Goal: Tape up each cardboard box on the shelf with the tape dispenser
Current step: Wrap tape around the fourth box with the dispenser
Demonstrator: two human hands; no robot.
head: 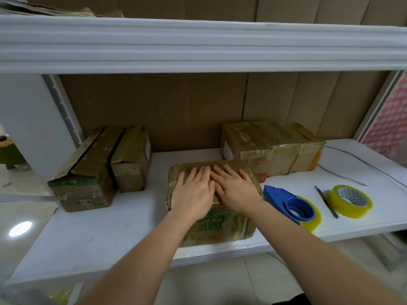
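Note:
A taped cardboard box (222, 227) with green print lies at the front middle of the white shelf (105, 238). My left hand (192, 191) and my right hand (234, 190) lie flat on its top, side by side, fingers straight and touching. The blue tape dispenser (286, 202) with a yellowish tape roll rests on the shelf just right of the box, in neither hand. At the left stand two boxes: a larger one (86, 172) with open flaps and a smaller one (132, 159) beside it. A taped box (271, 148) sits at the back right.
A spare yellow tape roll (351, 201) and a dark pen (326, 201) lie on the shelf at the right. A thin wire (356, 161) trails across the right end. An upper shelf edge (198, 47) hangs overhead. Brown cardboard panels line the back.

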